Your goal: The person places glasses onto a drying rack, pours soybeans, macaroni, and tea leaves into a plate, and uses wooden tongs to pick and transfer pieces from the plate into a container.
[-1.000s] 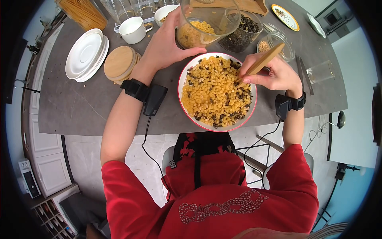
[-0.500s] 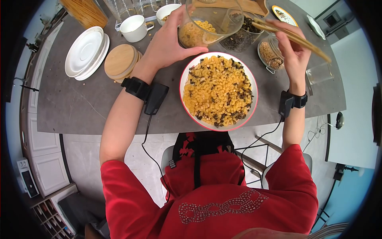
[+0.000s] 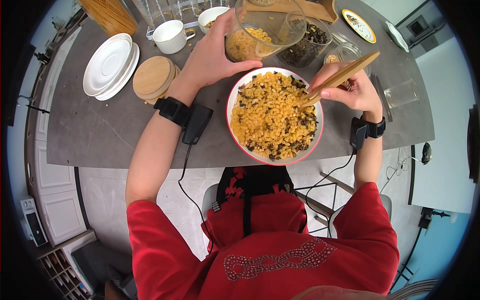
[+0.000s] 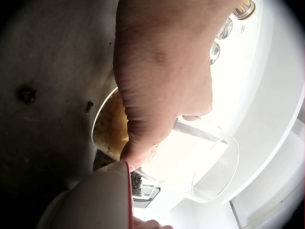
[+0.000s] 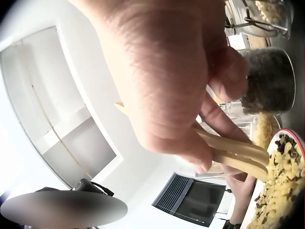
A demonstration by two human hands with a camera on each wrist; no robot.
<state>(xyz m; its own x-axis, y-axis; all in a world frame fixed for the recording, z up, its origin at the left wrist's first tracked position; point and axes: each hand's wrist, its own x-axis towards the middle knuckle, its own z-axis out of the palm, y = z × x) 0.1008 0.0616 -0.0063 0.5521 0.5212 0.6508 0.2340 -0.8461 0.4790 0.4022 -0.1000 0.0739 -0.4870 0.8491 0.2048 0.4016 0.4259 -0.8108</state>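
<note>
A white bowl with a red rim (image 3: 229,122) stands near the table's front edge, heaped with elbow macaroni (image 3: 267,110) mixed with dark flakes. My right hand (image 3: 352,92) pinches wooden tongs (image 3: 345,76), their tips down at the macaroni on the bowl's right side. In the right wrist view both arms of the tongs (image 5: 238,155) show, close together. My left hand (image 3: 212,56) holds a tilted glass jar (image 3: 275,25) with macaroni in its bottom, just behind the bowl. The thumb lies along the jar's near side by the bowl rim, while the other fingers are mostly hidden.
Behind the bowl stand a glass jar of dark flakes (image 3: 305,52) and an open clip-top jar (image 3: 345,49). A drinking glass (image 3: 401,93) is at right. At left are stacked white saucers (image 3: 107,65), round wooden lids (image 3: 151,77) and a white cup (image 3: 169,37).
Half a second ago the tongs were raised near the dark-flake jar, away from the bowl. My right hand has brought them back left and down to the macaroni. The left hand stays at its jar.
</note>
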